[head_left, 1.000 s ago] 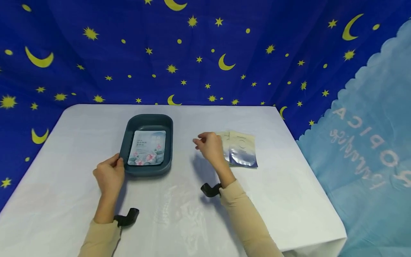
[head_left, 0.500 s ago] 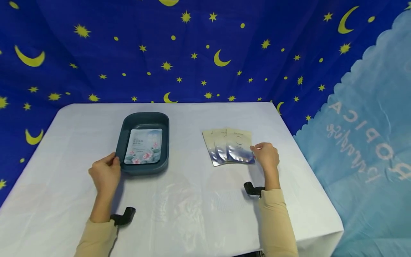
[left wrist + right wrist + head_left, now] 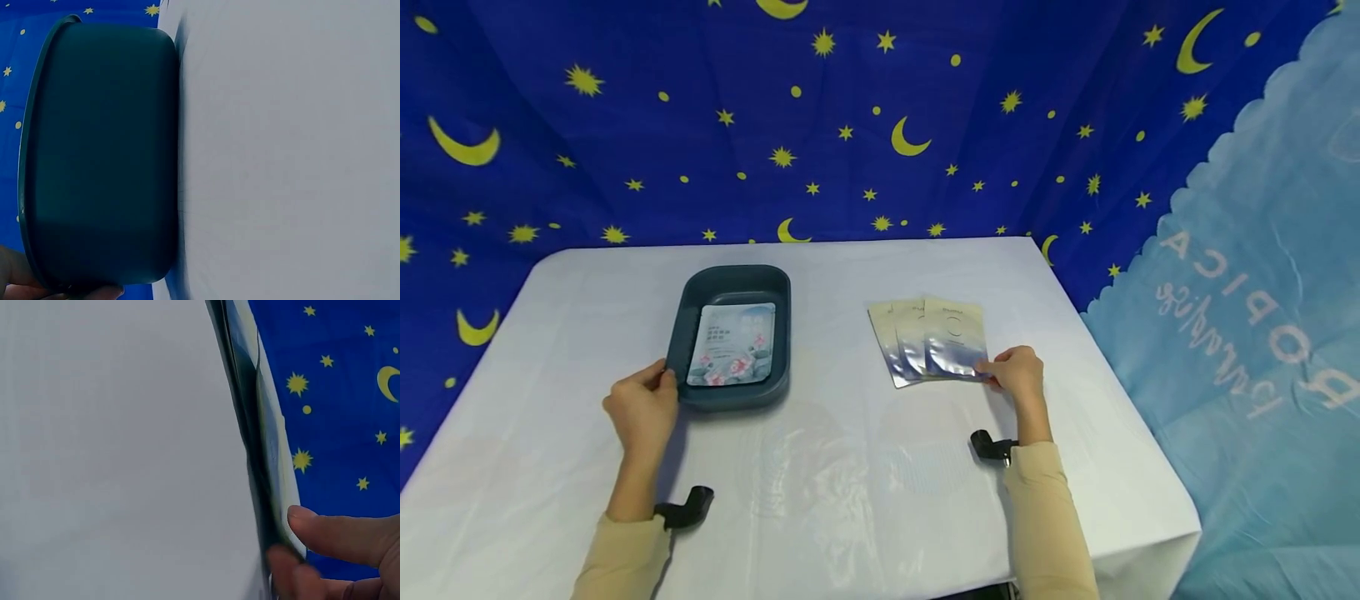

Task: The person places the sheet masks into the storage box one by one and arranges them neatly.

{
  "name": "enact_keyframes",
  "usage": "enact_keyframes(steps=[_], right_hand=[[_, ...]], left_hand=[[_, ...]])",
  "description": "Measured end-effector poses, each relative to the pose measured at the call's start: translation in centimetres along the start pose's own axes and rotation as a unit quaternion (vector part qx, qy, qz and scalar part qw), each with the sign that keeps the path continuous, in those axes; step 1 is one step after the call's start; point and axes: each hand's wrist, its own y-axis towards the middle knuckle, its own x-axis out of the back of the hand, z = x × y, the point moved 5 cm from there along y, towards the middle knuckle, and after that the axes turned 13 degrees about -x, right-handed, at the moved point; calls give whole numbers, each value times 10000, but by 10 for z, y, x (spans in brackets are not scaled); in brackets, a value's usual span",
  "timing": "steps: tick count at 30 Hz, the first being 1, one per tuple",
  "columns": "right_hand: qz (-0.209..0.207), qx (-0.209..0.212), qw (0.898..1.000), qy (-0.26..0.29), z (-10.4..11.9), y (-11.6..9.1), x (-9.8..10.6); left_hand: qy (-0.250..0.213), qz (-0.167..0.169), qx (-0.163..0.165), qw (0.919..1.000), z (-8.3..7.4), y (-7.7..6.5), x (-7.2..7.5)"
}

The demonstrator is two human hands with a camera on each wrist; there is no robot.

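Note:
My left hand (image 3: 642,410) grips the near left corner of a dark teal plastic tray (image 3: 676,342). Inside the tray lies one pale blue sachet (image 3: 733,343) printed with pink flowers, face up. To the right, three cream-and-silver-blue foil sachets (image 3: 955,335) are fanned and overlapping on the table. With thumb and fingers, my right hand (image 3: 1019,373) pinches the lower right corner of the rightmost sachet. In the right wrist view, the thumb is on one face of the sachet (image 3: 275,456) and the fingertips are on the other. The left wrist view has the tray's outer side wall (image 3: 103,156).
A white cloth covers the table (image 3: 835,467), whose far edge meets a blue curtain (image 3: 722,108) with yellow moons and stars. A light blue lettered cloth (image 3: 1262,375) hangs at the right. Black camera mounts (image 3: 688,507) sit on both wrists.
My right hand has moved right, from between tray and sachets to the sachets' right side, and now pinches the rightmost one's corner. My left hand keeps its grip; the head view shifts slightly.

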Motion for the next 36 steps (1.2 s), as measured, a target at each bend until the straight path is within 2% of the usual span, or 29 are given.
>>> enact_keyframes(steps=[5, 7, 11, 13, 21, 27, 36], right_hand=[[76, -149, 9992, 370, -4, 5, 1], [225, -241, 9980, 545, -7, 7, 0], [693, -423, 9900, 1154, -12, 11, -5], [801, -472, 9848, 1469, -13, 12, -8], [664, -460, 9687, 2349, -15, 11, -12], [382, -195, 9645, 2605, -11, 10, -4], [280, 157, 9462, 3221, 19, 5, -3]], left_hand=[[-5, 11, 33, 10000, 1, 0, -1], [-16, 15, 47, 10000, 1, 0, -1], [-27, 19, 86, 10000, 1, 0, -1], [-21, 6, 73, 10000, 1, 0, -1], [-38, 14, 116, 9999, 2, 0, 0], [-18, 31, 187, 9998, 3, -1, 2], [-194, 108, 240, 9995, 4, 0, -1]])
